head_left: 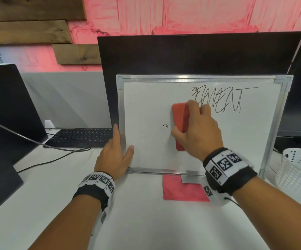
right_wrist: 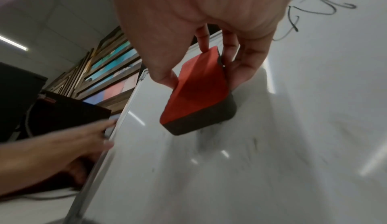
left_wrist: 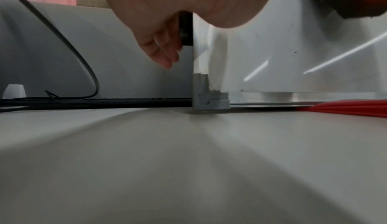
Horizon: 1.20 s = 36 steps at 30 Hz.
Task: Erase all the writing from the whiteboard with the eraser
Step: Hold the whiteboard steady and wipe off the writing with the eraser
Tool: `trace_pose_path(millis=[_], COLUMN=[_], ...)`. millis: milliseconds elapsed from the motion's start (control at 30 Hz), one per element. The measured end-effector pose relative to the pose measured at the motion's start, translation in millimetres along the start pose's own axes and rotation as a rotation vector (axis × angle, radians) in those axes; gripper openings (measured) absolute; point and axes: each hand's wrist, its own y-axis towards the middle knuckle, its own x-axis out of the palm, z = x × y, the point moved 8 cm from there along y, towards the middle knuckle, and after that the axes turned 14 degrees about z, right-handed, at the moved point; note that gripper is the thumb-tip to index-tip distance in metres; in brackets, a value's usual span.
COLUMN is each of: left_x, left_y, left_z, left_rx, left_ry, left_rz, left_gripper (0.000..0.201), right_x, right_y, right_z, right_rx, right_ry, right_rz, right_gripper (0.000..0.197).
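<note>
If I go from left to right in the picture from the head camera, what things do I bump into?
Dark monitor → black keyboard → left hand on the whiteboard frame → red eraser → right hand → black writing → white basket.

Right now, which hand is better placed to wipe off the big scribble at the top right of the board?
Right. The right hand already grips the eraser just below-left of the scribble; the left hand steadies the board's left edge.
</note>
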Motion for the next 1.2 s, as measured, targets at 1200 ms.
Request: trace_pose_path(millis=[1200], left_x=[14], left_y=[-24], left_z=[104], left_rx=[0.564], left_ry=[0.246], left_rz=[0.103], left_gripper=[0.060], right_x=[-34], right_y=[29], right_z=[26], right_rx=[0.025], right_ry=[-0.002], right_rz=[0.073], right_gripper=[0.069])
